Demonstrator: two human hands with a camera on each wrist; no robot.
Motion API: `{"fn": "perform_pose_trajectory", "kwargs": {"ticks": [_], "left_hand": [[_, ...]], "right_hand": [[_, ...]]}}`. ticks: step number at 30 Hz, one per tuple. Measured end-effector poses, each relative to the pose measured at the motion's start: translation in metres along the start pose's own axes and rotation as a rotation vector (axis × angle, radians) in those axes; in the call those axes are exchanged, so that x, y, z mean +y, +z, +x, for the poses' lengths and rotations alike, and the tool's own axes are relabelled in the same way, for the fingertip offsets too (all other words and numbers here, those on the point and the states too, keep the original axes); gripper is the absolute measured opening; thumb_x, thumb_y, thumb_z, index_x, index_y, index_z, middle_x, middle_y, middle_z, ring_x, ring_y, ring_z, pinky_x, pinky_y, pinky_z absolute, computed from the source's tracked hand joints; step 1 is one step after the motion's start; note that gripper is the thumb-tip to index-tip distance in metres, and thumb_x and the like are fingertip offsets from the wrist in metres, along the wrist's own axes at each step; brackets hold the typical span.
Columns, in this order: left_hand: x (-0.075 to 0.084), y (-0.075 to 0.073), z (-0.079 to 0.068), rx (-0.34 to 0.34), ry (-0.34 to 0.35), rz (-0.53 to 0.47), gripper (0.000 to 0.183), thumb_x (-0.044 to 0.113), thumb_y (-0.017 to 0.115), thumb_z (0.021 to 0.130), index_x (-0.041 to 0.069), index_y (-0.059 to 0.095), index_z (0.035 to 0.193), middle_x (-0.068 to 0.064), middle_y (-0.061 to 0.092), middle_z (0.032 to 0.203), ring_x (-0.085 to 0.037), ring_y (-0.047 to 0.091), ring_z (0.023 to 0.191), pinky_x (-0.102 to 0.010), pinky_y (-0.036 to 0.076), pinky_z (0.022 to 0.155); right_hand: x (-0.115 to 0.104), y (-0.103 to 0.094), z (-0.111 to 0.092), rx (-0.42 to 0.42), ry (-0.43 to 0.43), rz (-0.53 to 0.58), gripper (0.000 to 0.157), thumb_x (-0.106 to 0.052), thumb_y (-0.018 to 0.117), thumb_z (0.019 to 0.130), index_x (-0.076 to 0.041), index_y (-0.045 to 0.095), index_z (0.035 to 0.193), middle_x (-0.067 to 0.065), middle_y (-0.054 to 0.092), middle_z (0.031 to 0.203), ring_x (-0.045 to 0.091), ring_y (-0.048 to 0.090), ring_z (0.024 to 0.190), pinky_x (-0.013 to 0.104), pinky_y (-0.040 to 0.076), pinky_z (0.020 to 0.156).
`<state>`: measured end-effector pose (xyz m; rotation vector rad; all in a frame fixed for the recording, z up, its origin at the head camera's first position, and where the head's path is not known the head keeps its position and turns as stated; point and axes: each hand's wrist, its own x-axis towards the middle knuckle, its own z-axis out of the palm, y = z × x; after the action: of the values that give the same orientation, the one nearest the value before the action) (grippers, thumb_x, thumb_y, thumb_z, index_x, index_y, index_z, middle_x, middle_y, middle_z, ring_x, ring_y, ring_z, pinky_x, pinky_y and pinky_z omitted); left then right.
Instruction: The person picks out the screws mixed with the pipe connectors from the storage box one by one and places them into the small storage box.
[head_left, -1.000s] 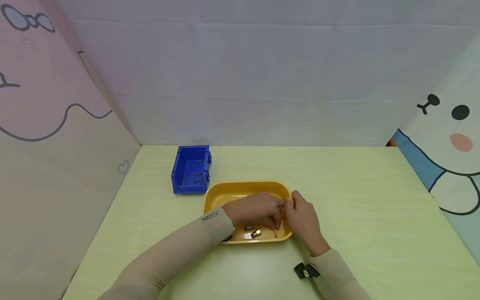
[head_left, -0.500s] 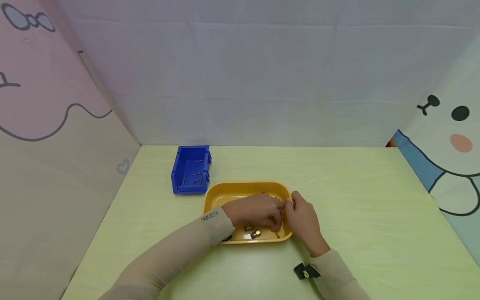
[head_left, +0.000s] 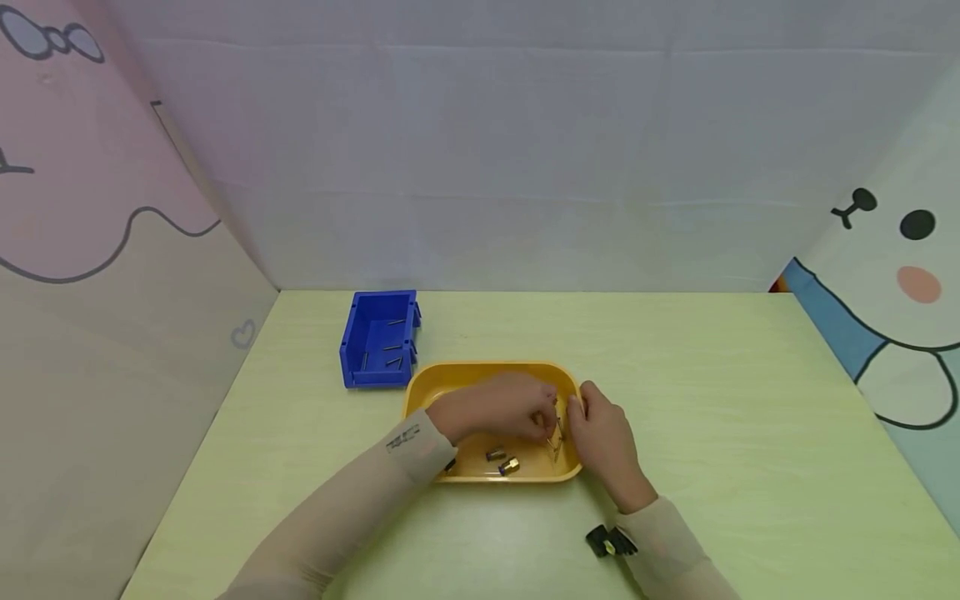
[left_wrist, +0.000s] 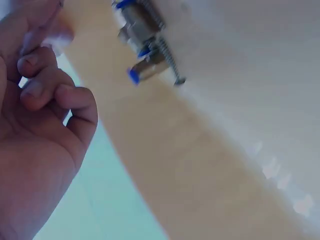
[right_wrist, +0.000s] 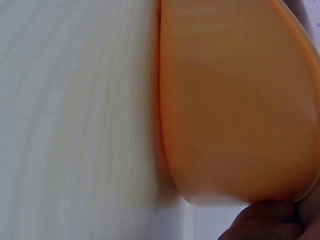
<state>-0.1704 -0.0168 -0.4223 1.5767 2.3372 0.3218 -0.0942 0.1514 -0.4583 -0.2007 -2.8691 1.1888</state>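
Note:
A yellow tray lies on the table with brass fittings and thin screws inside. Over its right half is my left hand, fingers curled, seeming to pinch a screw whose dark tip shows past the fingers. In the left wrist view, that hand has bent fingers, and blue-ended fittings lie beside a loose screw. My right hand grips the tray's right rim. The right wrist view shows its fingers at the tray's outer wall.
A blue bin with several screws stands behind the tray at the left. A black strap-like piece is by the right cuff. A dark item is partly hidden under the left sleeve. White cloth hangs behind the table.
My left hand has shifted slightly up and left inside the tray, uncovering screws near the right wall. The right hand keeps its grip on the rim.

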Motion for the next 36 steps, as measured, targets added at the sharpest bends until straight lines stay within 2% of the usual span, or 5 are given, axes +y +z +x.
{"fn": "perform_pose_trajectory", "kwargs": {"ticks": [11, 23, 32, 34, 36], "left_hand": [[-0.008, -0.036, -0.030, 0.297, -0.205, 0.054, 0.009, 0.032, 0.071, 0.093, 0.028, 0.079, 0.092, 0.005, 0.051, 0.081, -0.008, 0.043, 0.066, -0.023, 0.035, 0.059], [-0.043, -0.068, -0.085, 0.618, -0.502, -0.132, 0.009, 0.028, 0.073, 0.092, 0.023, 0.080, 0.092, 0.000, 0.047, 0.080, -0.018, 0.040, 0.065, -0.032, 0.031, 0.059], [-0.062, -0.071, -0.112, 0.714, -0.651, -0.173, 0.013, 0.027, 0.070, 0.092, 0.020, 0.080, 0.094, 0.001, 0.052, 0.083, -0.021, 0.045, 0.068, -0.036, 0.039, 0.058], [-0.068, -0.070, -0.117, 0.706, -0.710, -0.163, 0.015, 0.028, 0.069, 0.093, 0.019, 0.080, 0.096, -0.002, 0.056, 0.090, -0.023, 0.051, 0.074, -0.039, 0.044, 0.062], [-0.073, -0.069, -0.122, 0.691, -0.768, -0.154, 0.017, 0.029, 0.068, 0.093, 0.018, 0.080, 0.099, -0.007, 0.063, 0.108, -0.028, 0.059, 0.091, -0.045, 0.051, 0.073]], "right_hand": [[0.000, 0.001, 0.000, 0.019, 0.000, -0.016, 0.024, -0.022, 0.049, 0.102, -0.009, 0.046, 0.083, 0.002, 0.041, 0.061, 0.017, 0.043, 0.049, 0.028, 0.033, 0.045], [-0.001, 0.001, 0.000, 0.027, 0.002, -0.020, 0.024, -0.022, 0.049, 0.102, -0.009, 0.046, 0.081, 0.003, 0.040, 0.061, 0.017, 0.043, 0.048, 0.028, 0.032, 0.046], [-0.001, -0.001, 0.000, 0.029, 0.004, -0.019, 0.025, -0.022, 0.049, 0.102, -0.009, 0.044, 0.081, 0.003, 0.039, 0.060, 0.017, 0.043, 0.048, 0.028, 0.031, 0.045], [0.001, -0.001, 0.000, 0.030, 0.006, -0.020, 0.025, -0.022, 0.049, 0.102, -0.009, 0.045, 0.081, 0.003, 0.039, 0.060, 0.017, 0.043, 0.048, 0.028, 0.032, 0.045], [0.001, -0.001, 0.000, 0.031, 0.005, -0.021, 0.025, -0.022, 0.049, 0.102, -0.009, 0.045, 0.081, 0.003, 0.040, 0.060, 0.018, 0.043, 0.048, 0.028, 0.032, 0.045]]}}
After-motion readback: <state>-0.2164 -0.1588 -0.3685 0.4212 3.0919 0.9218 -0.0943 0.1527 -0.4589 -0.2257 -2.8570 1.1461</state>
